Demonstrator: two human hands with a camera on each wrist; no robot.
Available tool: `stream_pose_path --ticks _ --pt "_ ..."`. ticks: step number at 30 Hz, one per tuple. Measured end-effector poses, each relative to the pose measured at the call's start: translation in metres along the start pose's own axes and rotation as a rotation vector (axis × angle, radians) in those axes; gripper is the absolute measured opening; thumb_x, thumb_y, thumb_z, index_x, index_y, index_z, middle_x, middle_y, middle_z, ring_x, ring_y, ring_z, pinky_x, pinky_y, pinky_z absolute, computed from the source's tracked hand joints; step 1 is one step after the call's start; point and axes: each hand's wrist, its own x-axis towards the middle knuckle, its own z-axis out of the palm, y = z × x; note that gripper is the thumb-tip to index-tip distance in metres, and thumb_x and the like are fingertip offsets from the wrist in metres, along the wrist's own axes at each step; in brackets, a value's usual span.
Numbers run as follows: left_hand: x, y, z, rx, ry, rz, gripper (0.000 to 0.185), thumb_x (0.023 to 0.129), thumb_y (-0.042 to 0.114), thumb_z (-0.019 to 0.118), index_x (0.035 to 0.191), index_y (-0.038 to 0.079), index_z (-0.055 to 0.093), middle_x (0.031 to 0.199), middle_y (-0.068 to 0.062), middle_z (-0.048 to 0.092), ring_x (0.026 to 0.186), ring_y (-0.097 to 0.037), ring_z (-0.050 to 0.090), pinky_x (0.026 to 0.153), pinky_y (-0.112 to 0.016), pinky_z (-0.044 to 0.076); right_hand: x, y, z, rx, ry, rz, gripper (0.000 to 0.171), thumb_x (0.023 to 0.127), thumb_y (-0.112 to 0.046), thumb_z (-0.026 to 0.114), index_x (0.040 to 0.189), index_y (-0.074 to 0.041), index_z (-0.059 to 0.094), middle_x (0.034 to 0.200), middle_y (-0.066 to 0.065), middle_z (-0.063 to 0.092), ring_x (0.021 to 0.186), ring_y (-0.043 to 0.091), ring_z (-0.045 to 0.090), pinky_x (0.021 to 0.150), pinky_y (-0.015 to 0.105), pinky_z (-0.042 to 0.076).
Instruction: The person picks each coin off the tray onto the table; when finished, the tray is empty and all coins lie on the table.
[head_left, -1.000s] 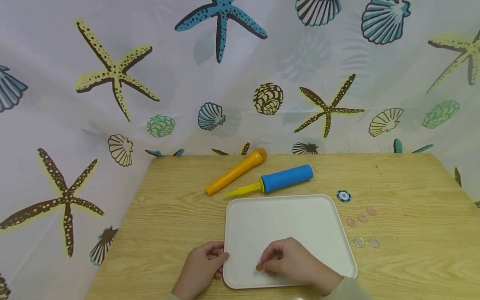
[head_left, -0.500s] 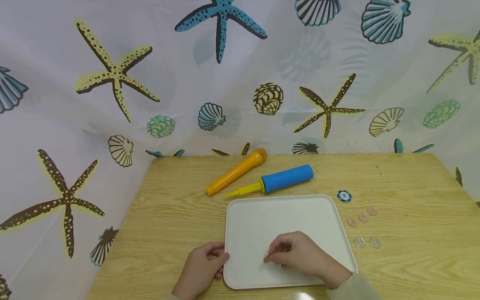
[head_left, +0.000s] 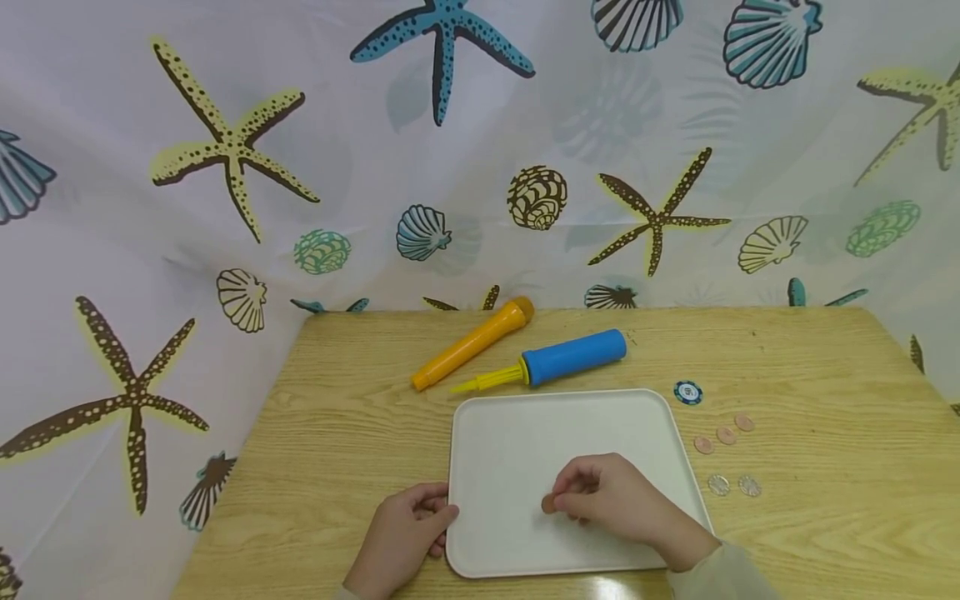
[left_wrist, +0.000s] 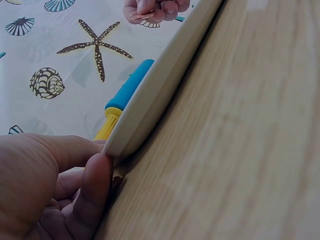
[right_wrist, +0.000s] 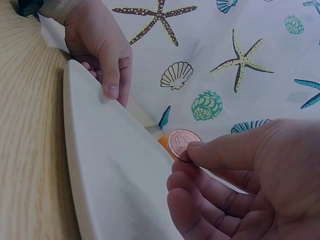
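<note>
Head view: I log my right hand (head_left: 611, 500) over the white tray (head_left: 525, 433), thumb and fingers pinching a copper coin (head_left: 549, 503) just above the tray's near half. My left hand (head_left: 401, 537) grips the tray's near left corner. On the wooden table (head_left: 337, 433): an orange tube (head_left: 472, 343), a blue pump (head_left: 558, 360), a blue chip (head_left: 687, 392), three copper coins (head_left: 723, 434) and two clear tokens (head_left: 733, 485) right of the tray.

Left wrist view: left hand (left_wrist: 50, 190), thumb pressed on the tray's rim (left_wrist: 150, 110), fingers curled beneath.

Right wrist view: right hand (right_wrist: 250, 190) holds the coin (right_wrist: 183, 144) edge-up between thumb and forefinger over the tray (right_wrist: 115, 185).
</note>
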Motion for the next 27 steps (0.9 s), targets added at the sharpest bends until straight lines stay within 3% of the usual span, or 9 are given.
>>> stream_pose_path --ticks 6,27 --pt "0.000 -0.001 0.000 -0.004 0.003 0.007 0.043 0.093 0.018 0.073 0.127 -0.007 0.063 0.091 -0.006 0.065 0.063 -0.015 0.064 0.055 -0.029 0.059 -0.004 0.001 -0.007 -0.034 0.034 0.004 0.010 0.093 -0.019 0.073 0.094 -0.009 0.072 0.088 0.002 0.073 0.071 0.017 0.063 0.061 0.026 0.057" --pt "-0.003 0.005 0.000 0.000 0.016 -0.006 0.043 0.093 0.017 0.073 0.127 -0.007 0.063 0.091 -0.006 0.065 0.063 -0.014 0.064 0.055 -0.029 0.059 -0.018 0.006 -0.027 0.009 0.104 0.035 0.013 0.093 -0.016 0.072 0.095 -0.004 0.071 0.095 0.006 0.077 0.073 0.018 0.063 0.061 0.028 0.058"
